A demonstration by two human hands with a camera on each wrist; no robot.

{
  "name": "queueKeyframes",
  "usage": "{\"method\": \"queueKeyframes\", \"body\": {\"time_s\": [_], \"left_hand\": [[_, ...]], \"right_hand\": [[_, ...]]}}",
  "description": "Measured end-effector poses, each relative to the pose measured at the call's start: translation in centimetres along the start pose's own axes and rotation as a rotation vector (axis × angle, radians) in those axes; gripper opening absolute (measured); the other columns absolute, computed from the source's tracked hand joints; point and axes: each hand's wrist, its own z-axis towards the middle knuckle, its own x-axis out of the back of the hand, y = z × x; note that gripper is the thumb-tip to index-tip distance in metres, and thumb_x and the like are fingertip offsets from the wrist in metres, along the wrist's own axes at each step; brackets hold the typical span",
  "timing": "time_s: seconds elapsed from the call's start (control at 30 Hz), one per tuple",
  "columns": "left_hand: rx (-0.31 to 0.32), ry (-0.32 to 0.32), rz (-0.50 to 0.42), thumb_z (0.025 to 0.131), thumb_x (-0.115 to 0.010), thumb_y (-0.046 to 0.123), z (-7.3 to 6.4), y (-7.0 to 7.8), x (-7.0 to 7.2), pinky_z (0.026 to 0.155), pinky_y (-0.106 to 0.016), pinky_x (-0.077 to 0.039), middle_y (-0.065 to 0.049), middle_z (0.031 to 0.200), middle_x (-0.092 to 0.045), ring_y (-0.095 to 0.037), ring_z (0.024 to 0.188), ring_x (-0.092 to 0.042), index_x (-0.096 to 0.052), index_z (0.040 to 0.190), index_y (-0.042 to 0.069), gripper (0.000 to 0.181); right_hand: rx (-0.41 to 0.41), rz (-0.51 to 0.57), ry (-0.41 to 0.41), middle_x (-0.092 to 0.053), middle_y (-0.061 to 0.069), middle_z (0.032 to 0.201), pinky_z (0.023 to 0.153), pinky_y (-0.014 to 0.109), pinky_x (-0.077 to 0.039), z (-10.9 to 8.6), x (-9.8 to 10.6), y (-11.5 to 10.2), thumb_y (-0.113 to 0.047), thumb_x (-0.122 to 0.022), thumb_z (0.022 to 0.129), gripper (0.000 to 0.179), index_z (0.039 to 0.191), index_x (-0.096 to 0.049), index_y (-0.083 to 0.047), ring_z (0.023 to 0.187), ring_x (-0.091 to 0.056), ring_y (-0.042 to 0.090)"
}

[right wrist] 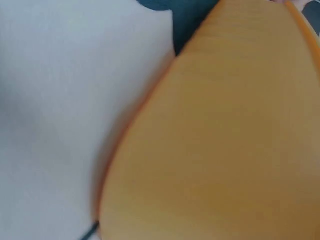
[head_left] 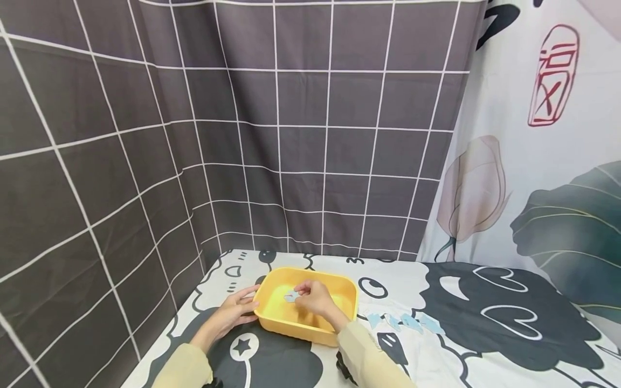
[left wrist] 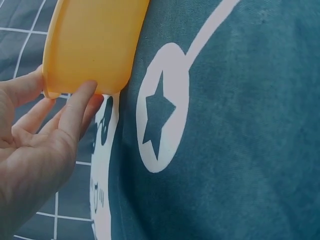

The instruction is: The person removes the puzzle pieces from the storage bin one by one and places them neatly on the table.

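Head view, blue piece (head_left: 290,296), bin (head_left: 297,328), red characters (head_left: 549,98)

My left hand (head_left: 233,312) touches the left end of a yellow tub (head_left: 286,327) on a cartoon-print cloth (head_left: 286,372); over the tub, my right hand (head_left: 314,297) pinches a small pale-blue piece (head_left: 291,296). More light-blue pieces (head_left: 411,322) lie right; a dark gridded curtain (head_left: 301,151) hangs beyond.

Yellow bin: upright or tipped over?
Upright: the head view shows the yellow bin with its opening facing up, the right hand above its inside.
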Motion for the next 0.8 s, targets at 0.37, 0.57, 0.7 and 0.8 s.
{"method": "queueKeyframes", "body": {"time_s": [0.37, 0.57, 0.7, 0.8], "left_hand": [[-0.009, -0.015, 0.006, 0.096, -0.057, 0.010, 0.0, -0.2, -0.3, 0.096, -0.044, -0.059, -0.038, 0.144, -0.040, -0.030, 0.117, -0.062, -0.026, 0.149, -0.008, 0.064], [-0.008, -0.001, 0.014, 0.096, -0.057, 0.010, -0.2, -0.1, 0.0, 0.096, -0.044, -0.058, -0.038, 0.145, -0.039, -0.032, 0.118, -0.062, -0.026, 0.149, -0.008, 0.065], [-0.007, -0.007, 0.016, 0.096, -0.057, 0.010, -0.3, 0.0, 0.0, 0.097, -0.045, -0.058, -0.038, 0.145, -0.038, -0.034, 0.120, -0.061, -0.025, 0.149, -0.008, 0.065], [-0.007, -0.007, 0.018, 0.096, -0.056, 0.009, -0.4, 0.1, 0.0, 0.097, -0.045, -0.058, -0.039, 0.144, -0.038, -0.035, 0.119, -0.061, -0.025, 0.149, -0.009, 0.064]], "right_hand": [[-0.021, -0.003, 0.101, -0.069, 0.014, 0.089, 0.066, 0.015, -0.052, -0.5, 3.3, -0.1, 0.004, -0.066, 0.071, 0.026, 0.097, -0.069, 0.006, 0.077, -0.059, 0.010], [-0.073, 0.006, 0.166, -0.069, 0.012, 0.090, 0.068, 0.017, -0.051, -1.1, 5.4, -0.2, 0.004, -0.067, 0.072, 0.028, 0.100, -0.070, 0.003, 0.079, -0.058, 0.012], [-0.083, 0.007, 0.202, -0.069, 0.013, 0.091, 0.069, 0.018, -0.053, -1.5, 6.8, 0.2, 0.006, -0.067, 0.073, 0.027, 0.100, -0.070, 0.003, 0.079, -0.058, 0.012], [-0.092, -0.009, 0.228, -0.069, 0.014, 0.092, 0.071, 0.021, -0.055, -2.0, 7.9, 0.5, 0.006, -0.067, 0.073, 0.028, 0.100, -0.070, 0.004, 0.080, -0.059, 0.013]]}}
